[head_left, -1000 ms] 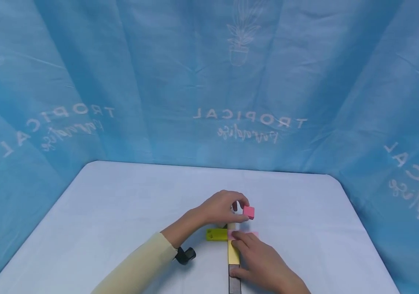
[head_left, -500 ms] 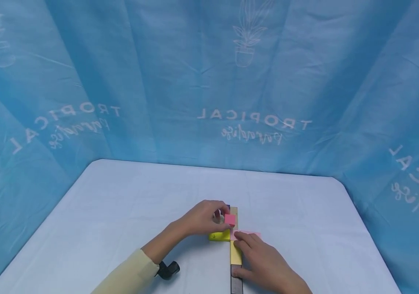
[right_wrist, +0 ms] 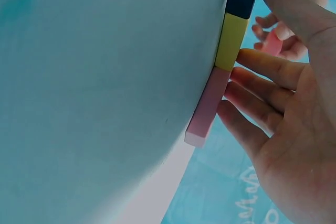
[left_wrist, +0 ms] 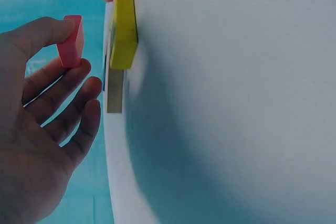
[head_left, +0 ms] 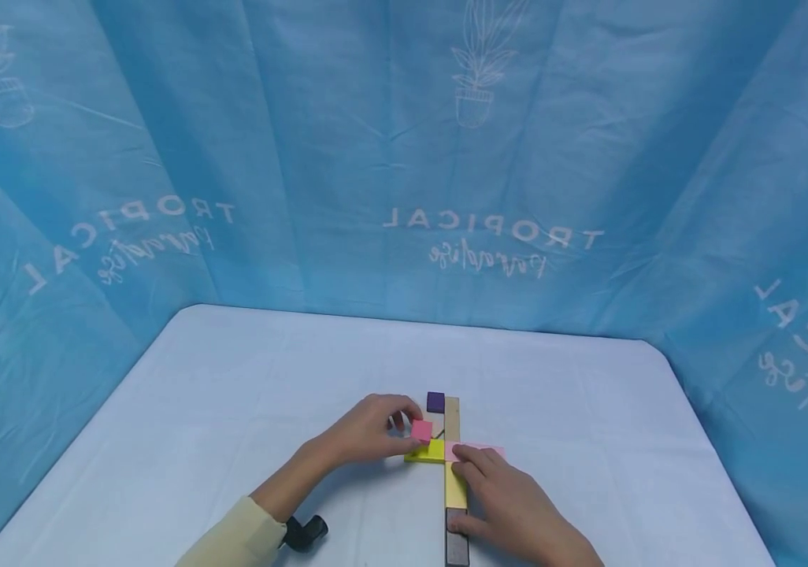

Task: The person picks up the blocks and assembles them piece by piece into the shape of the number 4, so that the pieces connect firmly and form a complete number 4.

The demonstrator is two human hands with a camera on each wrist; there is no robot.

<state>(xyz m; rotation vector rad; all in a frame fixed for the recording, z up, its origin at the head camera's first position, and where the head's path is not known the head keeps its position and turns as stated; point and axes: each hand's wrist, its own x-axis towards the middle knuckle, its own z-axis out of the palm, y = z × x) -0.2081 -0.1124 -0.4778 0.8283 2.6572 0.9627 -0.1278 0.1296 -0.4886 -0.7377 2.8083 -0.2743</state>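
In the head view my left hand [head_left: 370, 429] pinches a small pinkish-red block [head_left: 421, 431] between thumb and fingertips. The left wrist view shows that block [left_wrist: 71, 43] held above the tabletop, close over the bright yellow block [head_left: 431, 451]. My right hand [head_left: 512, 505] lies over the other flat blocks, fingers mostly straight. Its fingertips touch the light pink block [head_left: 494, 452] and the pale yellow block [head_left: 457, 487], while the thumb sits on a dark grey block [head_left: 457, 548]. Beyond the pink one runs a beige block [head_left: 452, 417], with a dark purple block [head_left: 435, 402] at its left.
All the blocks lie in a cross-like arrangement on a white-covered table [head_left: 269, 370]. A pale piece with a dark line [head_left: 438, 425] sits between the purple and yellow blocks. Blue printed curtains [head_left: 333, 157] surround the table's back and sides. A black camera mount [head_left: 305, 533] hangs under the left wrist.
My left hand has moved left and nearer with the pinkish-red block, from beyond the beige block to over the bright yellow one. The purple block came into view. My right hand stays put.
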